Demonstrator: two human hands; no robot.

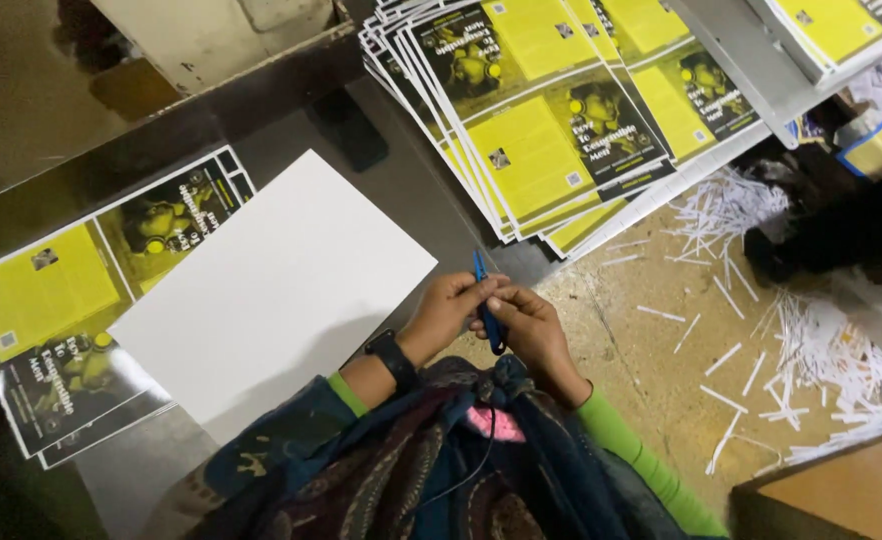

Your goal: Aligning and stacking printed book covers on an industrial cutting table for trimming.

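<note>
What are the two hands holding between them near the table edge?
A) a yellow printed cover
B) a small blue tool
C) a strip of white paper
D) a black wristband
B: the left hand and the right hand are both closed on a small blue tool, its tip pointing up beside the blank white sheet.
</note>
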